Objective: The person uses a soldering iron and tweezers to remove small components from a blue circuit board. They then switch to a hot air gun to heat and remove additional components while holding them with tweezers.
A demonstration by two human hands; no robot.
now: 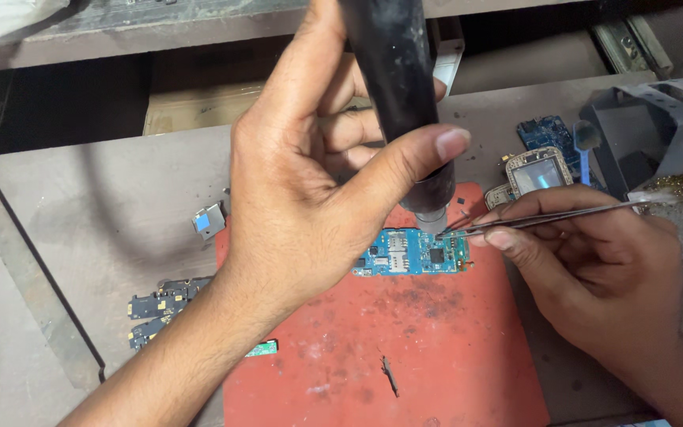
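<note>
The left hand (310, 166) rises from the lower left, forearm slanting up, fingers curled and thumb pressed across in a closed grip. The right hand (586, 261) enters from the right, thumb and forefinger pinched together, remaining fingers tucked beneath.

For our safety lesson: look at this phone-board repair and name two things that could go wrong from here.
1. The black nozzle tool in the left hand hangs close over the blue circuit board; nearby parts might get damaged.
2. The tweezers in the right hand could slip, flicking a tiny part off the red mat.
</note>
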